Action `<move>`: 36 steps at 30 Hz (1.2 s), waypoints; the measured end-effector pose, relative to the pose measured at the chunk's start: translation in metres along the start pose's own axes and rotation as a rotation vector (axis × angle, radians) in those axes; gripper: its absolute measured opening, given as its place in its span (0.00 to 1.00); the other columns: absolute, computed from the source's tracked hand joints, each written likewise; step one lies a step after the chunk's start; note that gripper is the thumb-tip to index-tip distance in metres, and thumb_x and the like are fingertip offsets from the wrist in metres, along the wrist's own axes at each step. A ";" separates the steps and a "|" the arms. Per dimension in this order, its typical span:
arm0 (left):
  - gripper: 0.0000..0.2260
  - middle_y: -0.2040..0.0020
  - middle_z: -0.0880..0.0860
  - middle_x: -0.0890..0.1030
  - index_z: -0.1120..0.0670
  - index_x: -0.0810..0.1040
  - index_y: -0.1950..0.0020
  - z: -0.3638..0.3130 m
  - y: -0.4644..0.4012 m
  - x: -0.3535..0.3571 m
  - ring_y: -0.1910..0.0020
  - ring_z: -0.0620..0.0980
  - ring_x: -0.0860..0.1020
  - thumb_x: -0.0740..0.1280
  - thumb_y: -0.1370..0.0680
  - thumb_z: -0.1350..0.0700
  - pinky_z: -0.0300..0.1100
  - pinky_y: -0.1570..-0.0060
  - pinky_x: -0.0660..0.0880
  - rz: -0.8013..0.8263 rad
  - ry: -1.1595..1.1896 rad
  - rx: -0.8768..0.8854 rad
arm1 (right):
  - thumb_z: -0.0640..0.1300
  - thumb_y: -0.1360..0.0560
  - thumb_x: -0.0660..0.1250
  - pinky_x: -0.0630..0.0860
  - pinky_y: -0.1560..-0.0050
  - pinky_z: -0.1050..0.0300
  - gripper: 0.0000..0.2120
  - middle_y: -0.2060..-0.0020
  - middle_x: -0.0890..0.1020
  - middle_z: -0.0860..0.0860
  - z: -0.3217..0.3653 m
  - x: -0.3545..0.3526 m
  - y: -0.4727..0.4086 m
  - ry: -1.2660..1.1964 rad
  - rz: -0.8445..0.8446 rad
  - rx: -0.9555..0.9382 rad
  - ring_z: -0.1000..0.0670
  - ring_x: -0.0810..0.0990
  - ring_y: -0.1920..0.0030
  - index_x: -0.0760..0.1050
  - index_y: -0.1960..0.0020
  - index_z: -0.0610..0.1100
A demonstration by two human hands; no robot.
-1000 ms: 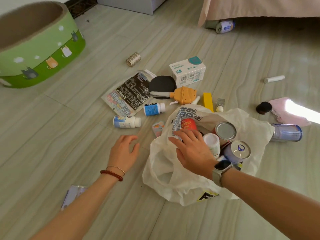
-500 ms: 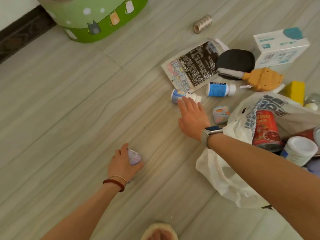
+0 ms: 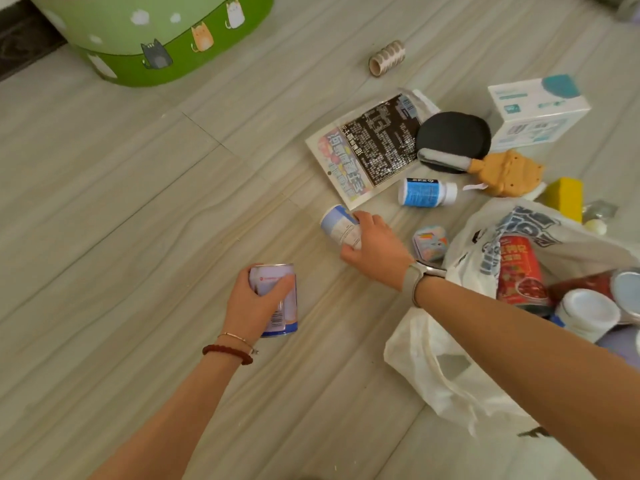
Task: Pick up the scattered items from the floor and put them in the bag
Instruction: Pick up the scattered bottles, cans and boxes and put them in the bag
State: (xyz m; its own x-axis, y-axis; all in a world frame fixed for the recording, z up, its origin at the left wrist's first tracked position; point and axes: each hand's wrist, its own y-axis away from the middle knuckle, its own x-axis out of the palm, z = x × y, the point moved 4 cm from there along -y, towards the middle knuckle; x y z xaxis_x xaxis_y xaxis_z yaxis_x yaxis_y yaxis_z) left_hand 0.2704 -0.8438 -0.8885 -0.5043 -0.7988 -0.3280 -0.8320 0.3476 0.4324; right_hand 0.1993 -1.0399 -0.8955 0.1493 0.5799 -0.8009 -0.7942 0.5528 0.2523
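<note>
Your left hand (image 3: 254,303) wraps a pale lilac metal can (image 3: 277,299). Your right hand (image 3: 375,249) clasps a white-and-blue plastic bottle (image 3: 337,225). White plastic bag (image 3: 450,382), already holding cans, lies open beside your right wrist.

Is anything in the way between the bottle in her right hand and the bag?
A small round tin lies on the floor between the bottle in the right hand and the bag. Lifted over it, the bottle looks to have a free way.
</note>
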 end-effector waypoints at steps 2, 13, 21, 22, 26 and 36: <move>0.09 0.59 0.46 0.76 0.50 0.71 0.54 -0.021 0.002 0.012 0.61 0.45 0.75 0.70 0.28 0.58 0.33 0.65 0.74 0.023 0.059 0.050 | 0.45 0.28 0.65 0.69 0.44 0.51 0.28 0.40 0.71 0.42 -0.001 -0.028 0.021 -0.150 -0.081 -0.022 0.42 0.72 0.42 0.61 0.32 0.41; 0.08 0.60 0.46 0.78 0.49 0.73 0.56 -0.124 0.082 0.171 0.62 0.42 0.77 0.71 0.29 0.55 0.27 0.68 0.74 0.527 0.019 0.263 | 0.51 0.30 0.68 0.71 0.41 0.48 0.28 0.39 0.75 0.45 -0.130 -0.161 0.141 0.041 -0.222 0.211 0.43 0.72 0.39 0.65 0.32 0.46; 0.21 0.50 0.52 0.76 0.50 0.67 0.47 -0.113 0.106 0.213 0.53 0.52 0.78 0.74 0.32 0.51 0.48 0.48 0.77 0.406 -0.094 0.220 | 0.56 0.31 0.67 0.73 0.49 0.49 0.28 0.41 0.74 0.47 -0.147 -0.131 0.206 0.278 -0.104 0.028 0.43 0.72 0.41 0.68 0.35 0.46; 0.22 0.50 0.52 0.76 0.50 0.67 0.47 -0.111 0.106 0.211 0.53 0.52 0.78 0.75 0.33 0.50 0.49 0.48 0.76 0.379 -0.106 0.229 | 0.52 0.31 0.70 0.75 0.53 0.49 0.26 0.43 0.75 0.45 -0.146 -0.128 0.205 0.313 -0.139 -0.001 0.42 0.73 0.43 0.71 0.37 0.43; 0.23 0.50 0.52 0.75 0.49 0.67 0.48 -0.108 0.102 0.200 0.51 0.52 0.77 0.75 0.35 0.48 0.49 0.47 0.76 0.301 -0.151 0.228 | 0.48 0.28 0.67 0.77 0.58 0.47 0.18 0.46 0.75 0.41 -0.141 -0.117 0.200 0.349 -0.154 -0.021 0.40 0.74 0.45 0.74 0.43 0.38; 0.21 0.50 0.51 0.74 0.50 0.66 0.45 -0.116 0.115 0.208 0.54 0.48 0.77 0.73 0.31 0.54 0.42 0.54 0.77 0.400 -0.171 0.329 | 0.49 0.27 0.56 0.76 0.62 0.57 0.14 0.60 0.82 0.49 -0.133 -0.079 0.235 0.250 -0.107 -0.082 0.46 0.81 0.60 0.78 0.50 0.45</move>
State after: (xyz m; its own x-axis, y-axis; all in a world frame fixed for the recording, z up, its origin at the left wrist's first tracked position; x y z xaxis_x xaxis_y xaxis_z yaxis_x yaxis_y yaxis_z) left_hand 0.0972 -1.0266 -0.8098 -0.8039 -0.4909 -0.3359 -0.5822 0.7650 0.2753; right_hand -0.0777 -1.0351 -0.8450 0.0926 0.3499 -0.9322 -0.8283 0.5466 0.1229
